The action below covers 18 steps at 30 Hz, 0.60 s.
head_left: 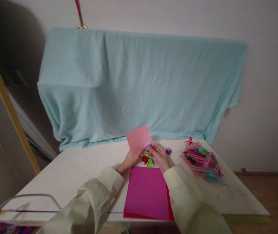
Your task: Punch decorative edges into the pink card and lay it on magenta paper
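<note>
A pink sheet of paper (139, 138) is tilted up in my left hand (132, 159), whose fingers are closed on its lower edge. A row of small punched cut-outs runs along the sheet's right side. My right hand (160, 156) is closed round a small purple paper punch (149, 146) at that same edge, partly hidden by the fingers. Just below the hands lie a red punch (144, 159) and a green punch (150, 162). Another purple punch (168, 150) stands to the right of my right hand.
Magenta sheets (146, 193) with red ones beneath lie at the table's (80, 169) front edge. A heap of punched paper strips (202, 161) covers part of the right side. A light blue cloth (141, 87) hangs behind. A thin grey frame (34, 195) is at front left.
</note>
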{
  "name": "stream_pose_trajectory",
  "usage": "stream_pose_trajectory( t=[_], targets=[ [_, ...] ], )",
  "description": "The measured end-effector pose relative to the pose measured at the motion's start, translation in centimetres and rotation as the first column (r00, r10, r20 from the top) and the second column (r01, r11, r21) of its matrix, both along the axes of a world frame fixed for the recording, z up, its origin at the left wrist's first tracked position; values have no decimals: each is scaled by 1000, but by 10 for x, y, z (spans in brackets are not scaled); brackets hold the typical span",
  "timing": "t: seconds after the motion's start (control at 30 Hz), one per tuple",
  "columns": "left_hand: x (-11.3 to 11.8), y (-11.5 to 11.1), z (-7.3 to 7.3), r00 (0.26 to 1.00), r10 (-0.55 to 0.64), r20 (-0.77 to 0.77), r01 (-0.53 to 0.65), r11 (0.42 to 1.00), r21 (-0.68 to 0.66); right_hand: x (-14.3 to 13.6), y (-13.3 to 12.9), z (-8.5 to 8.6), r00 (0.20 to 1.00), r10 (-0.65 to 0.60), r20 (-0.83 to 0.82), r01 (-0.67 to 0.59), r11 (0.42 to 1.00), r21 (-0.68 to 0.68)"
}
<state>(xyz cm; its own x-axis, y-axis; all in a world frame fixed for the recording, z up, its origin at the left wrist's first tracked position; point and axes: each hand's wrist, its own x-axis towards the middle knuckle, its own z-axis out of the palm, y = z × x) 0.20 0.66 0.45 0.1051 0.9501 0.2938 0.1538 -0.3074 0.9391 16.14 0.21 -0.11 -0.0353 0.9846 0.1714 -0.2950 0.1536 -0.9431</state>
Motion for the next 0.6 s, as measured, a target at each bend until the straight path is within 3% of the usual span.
stream_pose_trajectory(
  t=[0.2,0.6],
  targets=[
    [-1,0,1,999,-18,-49,19,1000,21,-2,-6,8,993,53,-106,-59,997,-54],
    [-1,1,0,996,-20,-81,21,1000,15,-1,-4,6,997,47,-54,-49,998,-32]
  ],
)
